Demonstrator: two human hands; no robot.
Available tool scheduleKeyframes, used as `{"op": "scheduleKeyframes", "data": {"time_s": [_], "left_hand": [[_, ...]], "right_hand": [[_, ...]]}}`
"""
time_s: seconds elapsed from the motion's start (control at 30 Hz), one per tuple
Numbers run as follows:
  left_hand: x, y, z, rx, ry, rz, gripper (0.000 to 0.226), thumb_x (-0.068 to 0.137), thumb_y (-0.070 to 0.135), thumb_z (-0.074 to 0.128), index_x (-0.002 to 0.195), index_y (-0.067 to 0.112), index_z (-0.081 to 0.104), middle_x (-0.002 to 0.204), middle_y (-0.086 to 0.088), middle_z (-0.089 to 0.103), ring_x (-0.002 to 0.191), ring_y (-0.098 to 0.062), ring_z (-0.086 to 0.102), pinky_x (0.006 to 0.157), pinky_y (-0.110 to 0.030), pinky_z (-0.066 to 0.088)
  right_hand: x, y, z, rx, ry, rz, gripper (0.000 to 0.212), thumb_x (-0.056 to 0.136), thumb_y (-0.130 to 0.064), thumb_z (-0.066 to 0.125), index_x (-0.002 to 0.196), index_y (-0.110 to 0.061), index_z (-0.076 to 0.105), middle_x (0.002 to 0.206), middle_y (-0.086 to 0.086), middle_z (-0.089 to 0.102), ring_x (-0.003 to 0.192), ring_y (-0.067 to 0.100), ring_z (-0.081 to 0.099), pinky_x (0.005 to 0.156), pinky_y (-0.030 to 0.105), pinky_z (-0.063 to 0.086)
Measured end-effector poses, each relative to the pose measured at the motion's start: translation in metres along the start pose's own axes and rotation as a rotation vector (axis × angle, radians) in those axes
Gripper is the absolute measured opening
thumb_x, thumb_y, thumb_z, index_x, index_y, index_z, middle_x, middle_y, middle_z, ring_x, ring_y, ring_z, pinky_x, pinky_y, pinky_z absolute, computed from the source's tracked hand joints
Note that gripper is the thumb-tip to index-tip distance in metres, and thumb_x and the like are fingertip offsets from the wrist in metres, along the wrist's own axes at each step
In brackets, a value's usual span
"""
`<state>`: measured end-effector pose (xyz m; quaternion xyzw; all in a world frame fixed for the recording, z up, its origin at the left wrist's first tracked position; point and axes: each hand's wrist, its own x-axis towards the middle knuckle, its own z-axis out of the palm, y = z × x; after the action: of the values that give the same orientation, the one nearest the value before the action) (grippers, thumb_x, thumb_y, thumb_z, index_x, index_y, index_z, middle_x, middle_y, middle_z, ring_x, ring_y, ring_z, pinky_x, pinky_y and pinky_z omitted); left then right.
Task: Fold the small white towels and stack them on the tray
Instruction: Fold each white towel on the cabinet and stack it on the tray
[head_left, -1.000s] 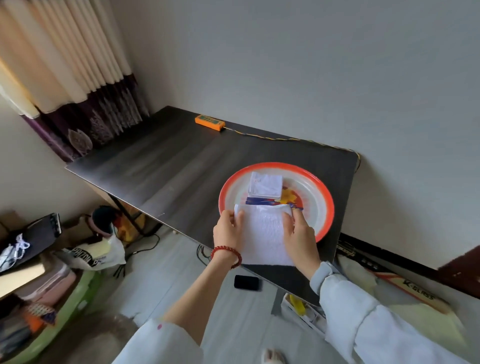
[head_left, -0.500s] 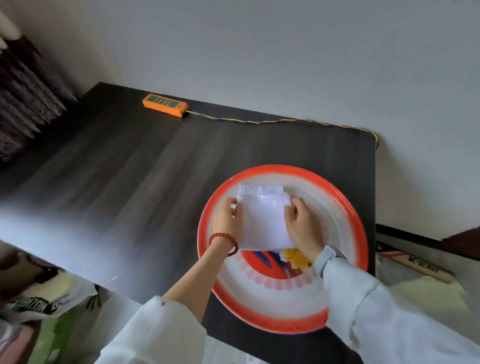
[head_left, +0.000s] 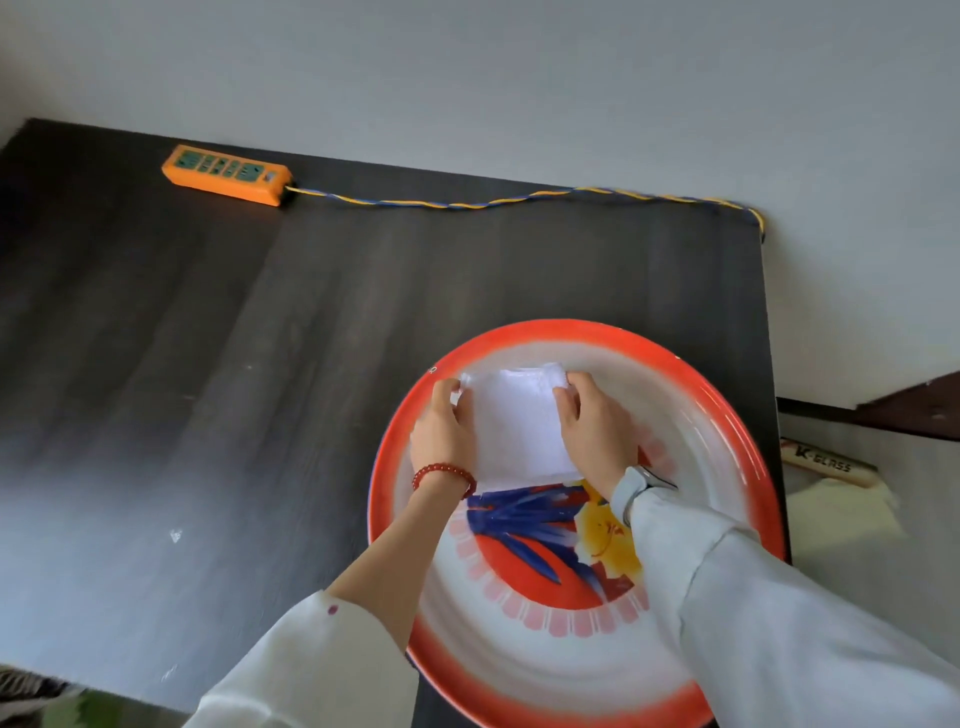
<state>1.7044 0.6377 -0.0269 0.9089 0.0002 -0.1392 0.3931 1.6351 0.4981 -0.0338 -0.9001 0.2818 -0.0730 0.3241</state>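
A round tray (head_left: 727, 405) with a red rim and a painted red, blue and yellow centre lies at the right side of the dark table. On its far half sits a folded white towel (head_left: 517, 426), laid over another folded towel whose edge peeks out at the far side. My left hand (head_left: 441, 434), with a red bead bracelet at the wrist, pinches the towel's left edge. My right hand (head_left: 595, 431), a watch at its wrist, grips the towel's right edge. Both hands are over the tray.
The dark wooden table (head_left: 260, 389) stretches to the left. An orange power strip (head_left: 226, 174) lies at the far edge, its yellow-blue cord (head_left: 519, 200) running right along the wall. A box marked K-GLASS (head_left: 826, 462) lies on the floor beyond the table's right edge.
The towel, held at the table's near edge a second ago, has been carried forward onto the tray and over the earlier folded towel. The camera has moved closer and tilted down.
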Motion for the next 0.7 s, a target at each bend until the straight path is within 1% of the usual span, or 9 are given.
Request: {"op": "scheduleKeyframes", "data": {"time_s": [0.2, 0.3, 0.37, 0.43, 0.5, 0.53, 0.57, 0.63, 0.7], "left_hand": [[0.002, -0.009, 0.003, -0.063, -0.014, -0.027, 0.024, 0.094, 0.024, 0.046, 0.116, 0.013, 0.047, 0.065, 0.009, 0.046, 0.067, -0.021, 0.049, 0.063, -0.031, 0.04], [0.003, -0.008, 0.001, -0.015, -0.028, -0.029, 0.029, 0.093, 0.03, 0.048, 0.117, 0.013, 0.044, 0.066, 0.011, 0.046, 0.073, -0.024, 0.052, 0.067, -0.034, 0.042], [0.002, -0.008, -0.001, 0.057, -0.037, -0.059, 0.035, 0.092, 0.038, 0.048, 0.119, 0.016, 0.042, 0.08, 0.005, 0.055, 0.085, -0.028, 0.057, 0.074, -0.038, 0.046], [-0.001, -0.012, -0.002, 0.129, -0.016, -0.007, 0.038, 0.092, 0.038, 0.047, 0.122, 0.016, 0.041, 0.111, -0.003, 0.055, 0.099, -0.03, 0.056, 0.076, -0.04, 0.047], [-0.006, -0.018, -0.005, 0.26, 0.014, 0.241, 0.04, 0.091, 0.032, 0.044, 0.125, 0.012, 0.045, 0.123, -0.009, 0.051, 0.109, -0.031, 0.053, 0.08, -0.04, 0.048], [-0.008, -0.019, -0.006, 0.345, 0.019, 0.39, 0.043, 0.088, 0.03, 0.041, 0.125, 0.011, 0.047, 0.125, -0.012, 0.053, 0.111, -0.034, 0.053, 0.083, -0.041, 0.049], [-0.01, -0.02, -0.006, 0.438, -0.02, 0.492, 0.047, 0.084, 0.03, 0.039, 0.127, 0.011, 0.047, 0.128, -0.014, 0.053, 0.113, -0.037, 0.053, 0.085, -0.043, 0.049], [-0.014, -0.018, -0.008, 0.632, -0.147, 0.556, 0.053, 0.089, 0.031, 0.035, 0.14, 0.016, 0.035, 0.147, -0.011, 0.036, 0.132, -0.036, 0.036, 0.097, -0.044, 0.043], [-0.013, -0.018, -0.01, 0.693, -0.347, 0.455, 0.058, 0.097, 0.036, 0.029, 0.148, 0.021, 0.008, 0.157, 0.0, -0.001, 0.144, -0.031, 0.0, 0.112, -0.044, 0.022]], "right_hand": [[-0.005, 0.005, 0.005, -0.045, 0.014, -0.01, 0.033, 0.094, -0.033, 0.045, 0.124, -0.019, 0.046, 0.084, 0.003, 0.062, 0.071, 0.028, 0.058, 0.06, 0.039, 0.048], [-0.007, 0.007, 0.006, -0.089, 0.044, -0.042, 0.037, 0.093, -0.033, 0.046, 0.128, -0.021, 0.044, 0.092, 0.006, 0.063, 0.078, 0.028, 0.059, 0.064, 0.041, 0.05], [-0.008, 0.007, 0.005, -0.166, 0.036, -0.043, 0.038, 0.093, -0.031, 0.048, 0.129, -0.019, 0.044, 0.103, 0.008, 0.059, 0.085, 0.029, 0.058, 0.063, 0.038, 0.049], [-0.011, 0.006, 0.001, -0.249, 0.064, -0.099, 0.038, 0.091, -0.025, 0.05, 0.128, -0.018, 0.048, 0.11, 0.011, 0.054, 0.09, 0.03, 0.057, 0.063, 0.037, 0.048], [-0.016, 0.006, -0.002, -0.347, 0.09, -0.257, 0.039, 0.089, -0.022, 0.048, 0.128, -0.015, 0.049, 0.118, 0.013, 0.054, 0.099, 0.032, 0.058, 0.071, 0.04, 0.05], [-0.018, 0.008, -0.003, -0.402, 0.057, -0.331, 0.043, 0.09, -0.026, 0.041, 0.13, -0.014, 0.048, 0.126, 0.014, 0.052, 0.108, 0.033, 0.056, 0.079, 0.042, 0.049], [-0.02, 0.009, -0.002, -0.441, -0.058, -0.362, 0.049, 0.09, -0.031, 0.033, 0.134, -0.014, 0.044, 0.137, 0.014, 0.046, 0.121, 0.033, 0.049, 0.09, 0.044, 0.045], [-0.024, 0.011, -0.002, -0.462, -0.274, -0.331, 0.064, 0.088, -0.043, 0.013, 0.145, -0.016, 0.026, 0.154, 0.008, 0.02, 0.142, 0.027, 0.02, 0.111, 0.046, 0.027], [-0.025, 0.012, -0.005, -0.435, -0.387, -0.247, 0.063, 0.09, -0.046, 0.008, 0.148, -0.019, 0.011, 0.157, 0.002, 0.002, 0.145, 0.02, 0.0, 0.117, 0.043, 0.011]]}}
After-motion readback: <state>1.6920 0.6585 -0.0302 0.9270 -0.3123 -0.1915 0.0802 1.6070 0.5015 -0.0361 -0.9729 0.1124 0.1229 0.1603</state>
